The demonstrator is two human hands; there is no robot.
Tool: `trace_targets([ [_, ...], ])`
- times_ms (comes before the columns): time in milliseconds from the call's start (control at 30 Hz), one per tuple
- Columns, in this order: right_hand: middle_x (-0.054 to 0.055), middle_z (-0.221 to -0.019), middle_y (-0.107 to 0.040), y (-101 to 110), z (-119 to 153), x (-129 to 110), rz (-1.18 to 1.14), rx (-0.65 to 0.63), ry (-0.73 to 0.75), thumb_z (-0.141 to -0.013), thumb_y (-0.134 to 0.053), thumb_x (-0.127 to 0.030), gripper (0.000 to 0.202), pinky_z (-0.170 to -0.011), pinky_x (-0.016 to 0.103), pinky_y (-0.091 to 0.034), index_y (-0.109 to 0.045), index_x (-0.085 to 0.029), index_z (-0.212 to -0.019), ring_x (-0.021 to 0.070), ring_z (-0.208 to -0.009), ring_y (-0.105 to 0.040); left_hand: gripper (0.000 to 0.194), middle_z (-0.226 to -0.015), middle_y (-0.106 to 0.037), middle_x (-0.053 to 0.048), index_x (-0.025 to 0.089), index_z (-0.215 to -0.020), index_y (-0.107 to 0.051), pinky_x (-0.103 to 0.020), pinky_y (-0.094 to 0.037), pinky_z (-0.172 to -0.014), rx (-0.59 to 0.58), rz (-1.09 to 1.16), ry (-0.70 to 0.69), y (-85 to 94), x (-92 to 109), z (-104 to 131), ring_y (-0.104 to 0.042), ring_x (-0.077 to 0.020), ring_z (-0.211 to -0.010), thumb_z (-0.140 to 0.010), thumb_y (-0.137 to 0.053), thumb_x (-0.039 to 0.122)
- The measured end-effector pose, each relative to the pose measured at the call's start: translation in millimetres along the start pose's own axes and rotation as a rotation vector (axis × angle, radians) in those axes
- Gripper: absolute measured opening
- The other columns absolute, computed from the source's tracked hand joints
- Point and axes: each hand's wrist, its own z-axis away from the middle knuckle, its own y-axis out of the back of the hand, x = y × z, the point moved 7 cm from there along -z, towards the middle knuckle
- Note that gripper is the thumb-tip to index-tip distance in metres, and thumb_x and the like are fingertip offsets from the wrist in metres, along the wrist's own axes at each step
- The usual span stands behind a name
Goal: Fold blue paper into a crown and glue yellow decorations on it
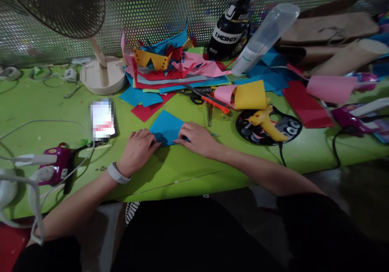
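Observation:
A piece of blue paper (pixel 167 127), seemingly folded, lies on the green table (pixel 182 171) in front of me. My left hand (pixel 137 151) is closed at its left lower edge, thumb and fingers pinching the corner. At the opposite side, my right hand (pixel 200 140) has curled fingers pressed together on the lower right edge. Parts of the paper's edges are hidden under my fingers. A pale band (pixel 118 173) circles my left wrist. Just behind the paper lies a red sheet (pixel 148 111). Scissors (pixel 197 98) and an orange cutter (pixel 215 103) rest beyond my right hand.
A phone (pixel 103 120) and purple power socket (pixel 56 164) with cables are at left. Behind stand a fan (pixel 103 75), stacked coloured paper (pixel 182 81), a black bottle (pixel 226 33) and a clear bottle (pixel 264 39). A glue gun (pixel 270 128) lies on a round dark tray (pixel 243 136).

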Motion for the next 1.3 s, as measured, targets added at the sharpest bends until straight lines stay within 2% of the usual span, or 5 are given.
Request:
trace_targets([
  [467,0.008,-0.090,-0.061,-1,2,0,0.061,0.009,-0.014,-0.095,-0.055,-0.045,0.030,-0.076,0.034,-0.038,-0.062,-0.018,-0.084,0.0221,-0.088,-0.054,0.058,-0.075,-0.064,-0.010,0.019,-0.067,-0.070,-0.050,-0.039,-0.088,0.120,-0.298,0.122,17.5,-27,3,-0.060,-0.0275,-0.085,-0.099,-0.037,0.055],
  [600,0.008,-0.089,-0.062,-1,2,-2,0.072,0.018,0.005,-0.095,-0.055,-0.045,0.030,-0.076,0.034,-0.037,-0.063,-0.018,-0.082,0.0223,-0.087,-0.054,0.044,-0.106,-0.069,-0.014,0.015,-0.100,-0.070,-0.052,-0.032,-0.107,0.293,-0.356,0.080,33.0,5,10,-0.061,-0.0272,-0.105,-0.104,-0.032,0.036],
  [733,0.008,-0.090,-0.062,0,3,-2,0.080,0.025,0.001,-0.096,-0.055,-0.041,0.027,-0.076,0.034,-0.038,-0.064,-0.018,-0.084,0.0222,-0.088,-0.056,0.060,-0.151,-0.044,-0.017,0.008,-0.140,-0.045,-0.049,-0.016,-0.120,0.233,-0.210,-0.218,-2.8,56,18,-0.036,-0.0272,-0.142,-0.102,-0.027,0.050],
  [867,0.007,-0.089,-0.064,0,4,-2,0.070,0.043,0.006,-0.092,-0.061,-0.041,0.025,-0.078,0.034,-0.040,-0.064,-0.018,-0.083,0.0221,-0.088,-0.057,0.086,-0.157,-0.031,-0.019,0.005,-0.151,-0.027,-0.052,-0.006,-0.121,0.166,-0.118,-0.174,-34.6,54,21,-0.024,-0.0297,-0.148,-0.094,-0.022,0.070],
  [1300,0.008,-0.089,-0.064,0,3,0,0.035,0.025,0.010,-0.094,-0.057,-0.044,0.029,-0.079,0.035,-0.041,-0.064,-0.018,-0.083,0.0225,-0.088,-0.056,0.094,-0.160,-0.024,-0.016,0.009,-0.155,-0.020,-0.058,-0.003,-0.120,0.039,-0.061,-0.089,-40.5,49,21,-0.017,-0.0316,-0.150,-0.089,-0.019,0.077],
])
